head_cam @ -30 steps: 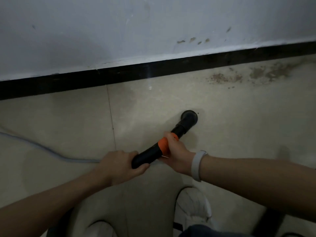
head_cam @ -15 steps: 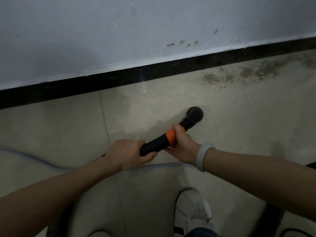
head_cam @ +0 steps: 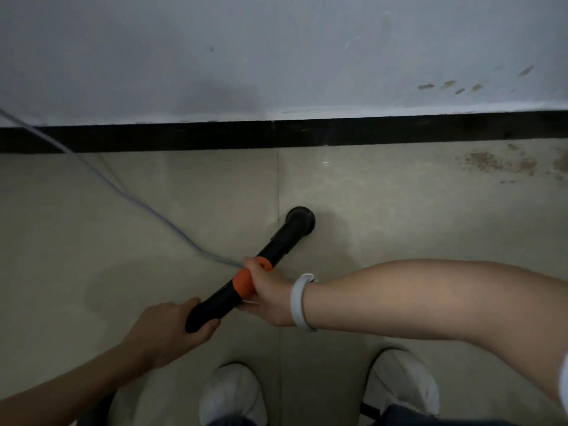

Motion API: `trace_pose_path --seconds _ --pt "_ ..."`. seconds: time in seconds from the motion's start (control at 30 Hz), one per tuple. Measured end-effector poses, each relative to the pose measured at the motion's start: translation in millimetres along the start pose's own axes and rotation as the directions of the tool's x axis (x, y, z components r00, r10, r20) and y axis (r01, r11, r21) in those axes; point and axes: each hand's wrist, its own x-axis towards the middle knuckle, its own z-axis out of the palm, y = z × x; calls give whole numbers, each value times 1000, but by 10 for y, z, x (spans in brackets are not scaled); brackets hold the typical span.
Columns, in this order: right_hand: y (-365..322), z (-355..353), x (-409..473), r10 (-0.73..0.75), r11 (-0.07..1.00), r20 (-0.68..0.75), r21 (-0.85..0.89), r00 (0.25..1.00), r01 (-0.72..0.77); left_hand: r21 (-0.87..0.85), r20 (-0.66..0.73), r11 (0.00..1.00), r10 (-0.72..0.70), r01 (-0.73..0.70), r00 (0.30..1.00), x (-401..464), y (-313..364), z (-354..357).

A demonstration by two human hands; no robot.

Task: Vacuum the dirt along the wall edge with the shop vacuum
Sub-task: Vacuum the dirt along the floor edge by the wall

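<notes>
You are holding the black vacuum wand [head_cam: 270, 256] with both hands. Your right hand [head_cam: 267, 295] is wrapped round it at the orange collar [head_cam: 246, 279], thumb over the top, a white wristband [head_cam: 299, 302] on that wrist. Your left hand [head_cam: 167, 329] clasps the near end of the wand, fingers curled under it — that end is covered by the hand, so what joins on behind it cannot be seen. The wand slants away from you, and its round nozzle [head_cam: 301, 218] sits on the beige tiled floor [head_cam: 399, 216], just right of a tile joint and apart from the black skirting [head_cam: 307, 133] at the foot of the white wall [head_cam: 276, 50].

The dirt [head_cam: 504, 162] lies as a brown scatter close to the skirting towards the floor's right edge, well apart from the nozzle; it runs out of view there, so its full reach cannot be told. A pale cord [head_cam: 132, 198] crosses the floor from the upper left and disappears behind your right hand. The vacuum's body is out of view. Your white shoes [head_cam: 402, 382] show at the bottom edge — cut off and blurred.
</notes>
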Motion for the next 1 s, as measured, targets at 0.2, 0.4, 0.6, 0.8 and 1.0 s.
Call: trace_pose_path --seconds 0.2,0.4,0.6,0.8,1.0 --pt "130 342 87 35 993 53 -110 998 -29 -121 6 978 -172 172 985 -335 -150 143" --pt "-420 173 14 -157 979 -41 -134 987 150 -197 -31 965 -182 173 983 156 169 -100" --pt "-1071 -304 -150 -343 939 -235 -90 909 331 -171 -89 984 -69 53 994 969 660 -418" --pt "-1461 -976 -313 -396 902 -424 -14 815 431 -41 -91 988 148 -152 985 1634 1259 -583" --pt "-1757 -1718 -458 -398 874 -552 16 733 487 -45 -18 965 257 -257 966 2081 2025 -592"
